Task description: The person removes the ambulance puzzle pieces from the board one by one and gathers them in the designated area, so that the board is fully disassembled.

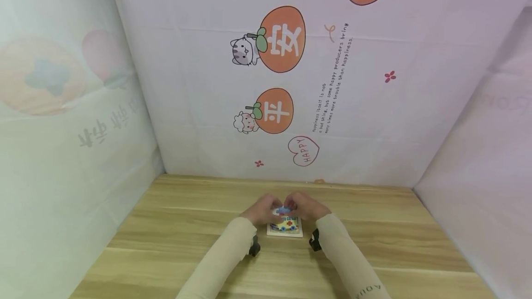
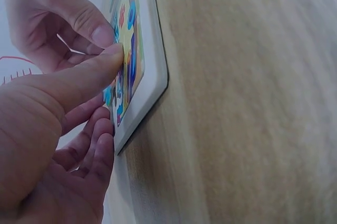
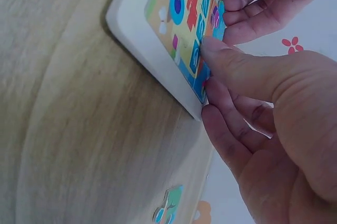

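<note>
A small square jigsaw puzzle with an ambulance picture (image 1: 287,226) lies in a pale frame (image 1: 273,233) on the table. Both hands meet over its far side. My left hand (image 1: 263,209) has its thumb on the picture and its other fingers curled at the far edge, pinching a blue puzzle piece (image 3: 219,17) that sticks up there. From the other side, my right hand (image 1: 306,206) pinches at a blue piece (image 3: 202,72) near the far right corner, thumb on top and fingertips right at the frame's edge. The fingers partly hide the far row.
A loose puzzle piece (image 3: 172,203) lies on the wooden table (image 1: 187,243) beyond the right hand. White printed cloth (image 1: 199,105) forms a back wall, with pale side walls (image 1: 478,160) left and right. Each wrist bears a dark camera (image 1: 254,246).
</note>
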A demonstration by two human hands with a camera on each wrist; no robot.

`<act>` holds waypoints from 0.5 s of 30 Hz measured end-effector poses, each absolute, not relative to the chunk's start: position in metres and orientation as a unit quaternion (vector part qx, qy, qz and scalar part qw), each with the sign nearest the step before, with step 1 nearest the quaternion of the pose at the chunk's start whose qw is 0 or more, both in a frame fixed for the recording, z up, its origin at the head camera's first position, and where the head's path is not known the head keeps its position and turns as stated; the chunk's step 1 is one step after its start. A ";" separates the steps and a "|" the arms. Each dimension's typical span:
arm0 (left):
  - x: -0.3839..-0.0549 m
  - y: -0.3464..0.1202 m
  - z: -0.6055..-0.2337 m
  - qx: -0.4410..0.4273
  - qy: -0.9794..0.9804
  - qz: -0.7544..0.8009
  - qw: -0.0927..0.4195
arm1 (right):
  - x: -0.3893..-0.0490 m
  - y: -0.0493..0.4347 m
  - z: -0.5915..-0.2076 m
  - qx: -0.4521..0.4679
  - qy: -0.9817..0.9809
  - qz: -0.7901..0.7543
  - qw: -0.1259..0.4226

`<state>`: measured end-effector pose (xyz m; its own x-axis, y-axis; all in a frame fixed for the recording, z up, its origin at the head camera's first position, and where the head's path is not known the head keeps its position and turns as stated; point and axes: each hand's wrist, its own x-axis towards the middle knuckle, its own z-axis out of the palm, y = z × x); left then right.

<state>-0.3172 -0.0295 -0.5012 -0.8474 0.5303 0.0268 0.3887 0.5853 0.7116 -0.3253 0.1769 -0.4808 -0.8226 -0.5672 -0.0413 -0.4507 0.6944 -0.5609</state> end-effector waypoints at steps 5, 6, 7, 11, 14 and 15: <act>-0.316 -0.029 -0.498 0.257 0.887 0.372 0.096 | -0.324 0.177 -0.480 -0.256 0.919 -0.280 0.102; -0.315 -0.029 -0.497 0.258 0.887 0.370 0.095 | -0.323 0.177 -0.479 -0.252 0.919 -0.284 0.103; -0.315 -0.030 -0.497 0.260 0.887 0.370 0.093 | -0.323 0.177 -0.479 -0.248 0.919 -0.290 0.104; -0.313 -0.030 -0.495 0.263 0.887 0.367 0.094 | -0.323 0.177 -0.479 -0.238 0.915 -0.308 0.103; -0.313 -0.030 -0.494 0.262 0.884 0.374 0.099 | -0.324 0.178 -0.479 -0.241 0.914 -0.311 0.096; -0.313 -0.030 -0.495 0.263 0.884 0.375 0.099 | -0.324 0.179 -0.479 -0.245 0.914 -0.311 0.092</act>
<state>-0.3134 -0.0303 -0.4948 -0.8424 0.5384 0.0220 0.3901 0.5811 0.7143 -0.3239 0.1791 -0.4794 -0.8630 -0.5050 -0.0154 -0.3906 0.6862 -0.6136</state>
